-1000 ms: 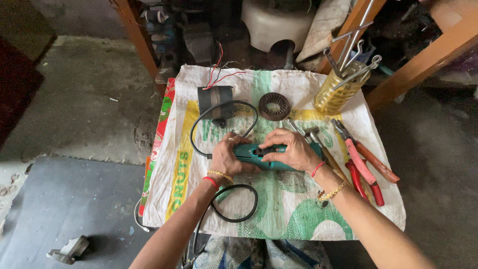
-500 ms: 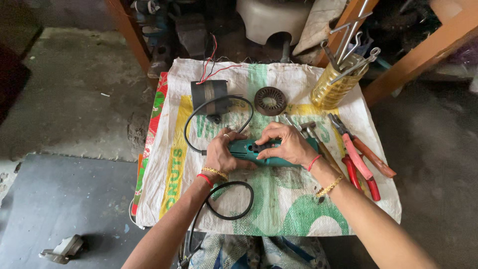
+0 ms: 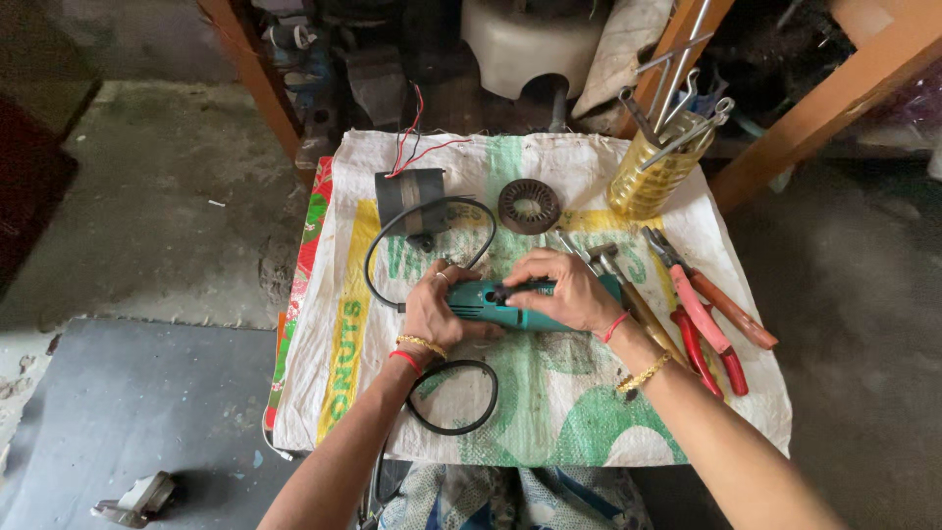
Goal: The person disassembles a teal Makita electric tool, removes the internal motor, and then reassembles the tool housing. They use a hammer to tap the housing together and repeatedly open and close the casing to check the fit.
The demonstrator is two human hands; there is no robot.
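A white woven sack (image 3: 549,412) with green and yellow print covers a small table in the middle of the frame, and everything at hand lies on it. Grey concrete floor (image 3: 147,216) fills the left side, and wooden beams (image 3: 834,98) cross the upper right corner.

At the centre of the sack lies a teal power tool body (image 3: 510,306), long and lying left to right. The left hand (image 3: 437,314) is wrapped around its left end, fingers closed on the housing. The right hand (image 3: 559,290) is clamped over the top of its right half, thumb and fingers pressed on a dark part along the upper edge.

A black cable (image 3: 378,260) loops from the tool's left end up toward a dark cylindrical housing (image 3: 410,196) with red wires at the upper left of the sack. Just right of that housing sits a round stator ring (image 3: 529,205). A yellow mesh holder (image 3: 657,177) full of spanners stands at the upper right.

Red-handled pliers (image 3: 711,329) lie to the right of the right wrist. A black rubber ring (image 3: 453,397) lies below the left wrist, near the bottom edge.
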